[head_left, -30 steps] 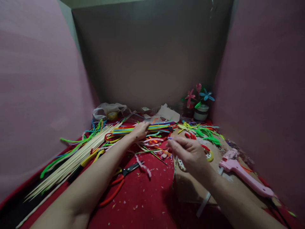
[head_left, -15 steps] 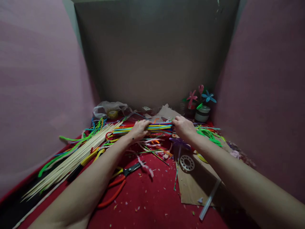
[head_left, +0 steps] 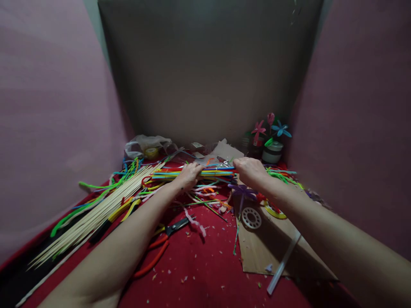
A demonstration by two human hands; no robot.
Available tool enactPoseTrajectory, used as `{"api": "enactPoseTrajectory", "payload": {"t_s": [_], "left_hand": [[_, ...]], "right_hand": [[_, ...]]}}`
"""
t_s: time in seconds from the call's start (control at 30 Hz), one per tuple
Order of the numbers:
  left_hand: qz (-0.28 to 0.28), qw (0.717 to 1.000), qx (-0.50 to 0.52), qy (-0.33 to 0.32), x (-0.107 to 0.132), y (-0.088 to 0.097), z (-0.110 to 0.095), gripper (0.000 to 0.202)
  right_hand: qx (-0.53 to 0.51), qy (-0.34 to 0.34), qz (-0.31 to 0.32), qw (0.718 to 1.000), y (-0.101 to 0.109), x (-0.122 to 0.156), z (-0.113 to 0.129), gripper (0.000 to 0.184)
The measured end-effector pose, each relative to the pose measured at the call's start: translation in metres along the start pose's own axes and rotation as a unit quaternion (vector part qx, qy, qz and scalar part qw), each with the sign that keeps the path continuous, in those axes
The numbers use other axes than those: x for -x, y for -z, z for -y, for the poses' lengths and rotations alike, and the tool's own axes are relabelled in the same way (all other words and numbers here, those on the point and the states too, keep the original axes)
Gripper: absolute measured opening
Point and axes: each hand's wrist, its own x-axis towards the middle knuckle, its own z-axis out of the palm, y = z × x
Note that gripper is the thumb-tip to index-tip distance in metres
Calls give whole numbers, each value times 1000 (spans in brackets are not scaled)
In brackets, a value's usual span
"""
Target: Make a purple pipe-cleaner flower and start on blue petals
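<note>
A bundle of colourful pipe cleaners (head_left: 218,173) lies crosswise at the middle of the work surface, with red, yellow and blue strands. My left hand (head_left: 190,175) is closed over its middle from above. At the bundle's right end, my right hand (head_left: 252,170) is wrapped round the strands, hiding their tips. Below the bundle are loose pink and green pipe cleaners (head_left: 207,199). A purple pipe-cleaner flower (head_left: 243,191) lies just under my right hand, its stem pointing towards me.
Thin wooden sticks (head_left: 96,214) are spread at left, beside yellow-handled pliers (head_left: 118,209). Red-handled pliers (head_left: 157,252) lie under my left forearm. Cardboard (head_left: 257,252) bears a white spool (head_left: 251,218) and a glue stick (head_left: 284,263). Potted pipe-cleaner flowers (head_left: 280,128) stand behind, right.
My right hand has shifted slightly right and turned over the bundle's end, its forearm moving right and uncovering a yellow spool. My left hand stays nearly in place.
</note>
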Motion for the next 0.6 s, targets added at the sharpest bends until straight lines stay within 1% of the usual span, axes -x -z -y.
{"api": "enactPoseTrajectory", "payload": {"t_s": [0.13,0.23,0.33,0.47,0.6], "left_hand": [[-1,1000,-2,-2,0,-2,2,31],[0,1000,-2,-4,1,-4,2,31],[7,1000,-1,-1,1,-3,0,31],[11,1000,0,13,1,-3,0,30],[9,1000,1,18,0,-4,3,30]], "right_hand": [[-1,-25,15,1000,-5,-2,-7,24],[6,-30,22,999,-8,-3,-11,27],[19,-21,30,999,-7,-3,-12,24],[34,-16,32,999,-3,-1,-12,28],[47,-32,26,998,0,3,-21,25]]}}
